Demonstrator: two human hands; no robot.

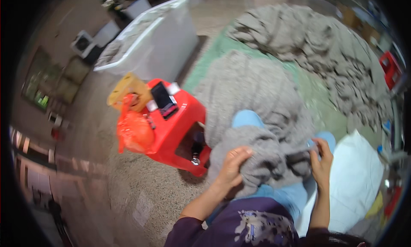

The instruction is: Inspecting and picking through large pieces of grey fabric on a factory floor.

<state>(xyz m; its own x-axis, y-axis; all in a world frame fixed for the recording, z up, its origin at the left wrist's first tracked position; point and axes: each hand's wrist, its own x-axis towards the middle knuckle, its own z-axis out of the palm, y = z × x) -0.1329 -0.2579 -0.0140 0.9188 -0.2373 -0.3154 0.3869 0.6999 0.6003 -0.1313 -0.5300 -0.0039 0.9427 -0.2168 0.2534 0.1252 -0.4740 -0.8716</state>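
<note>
The grey knitted fabric piece (257, 153) lies bunched across the person's lap, just right of the red plastic stool (180, 127). The left hand (233, 165) presses it with fingers together, and the right hand (321, 161) has its fingers pinched on the edge. Judging by the large heap of grey knitted pieces (317, 50) beyond the stool, much work seems left.

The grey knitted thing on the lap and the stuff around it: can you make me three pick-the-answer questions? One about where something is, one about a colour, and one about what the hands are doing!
1. Where is the red stool?
A. to the person's left, on the floor
B. on top of the white bin
C. behind the big grey pile

2. What colour is the plastic bag hanging at the stool's side?
A. blue
B. orange
C. green

3. What are the left hand and right hand doing?
A. both resting empty on the floor
B. both gripping the grey knitted cloth
C. one holding the phone

Answers: 1 A, the stool stands on the speckled floor left of the knees. 2 B, the bag is orange. 3 B, the fingers of both hands close on the cloth.
</note>
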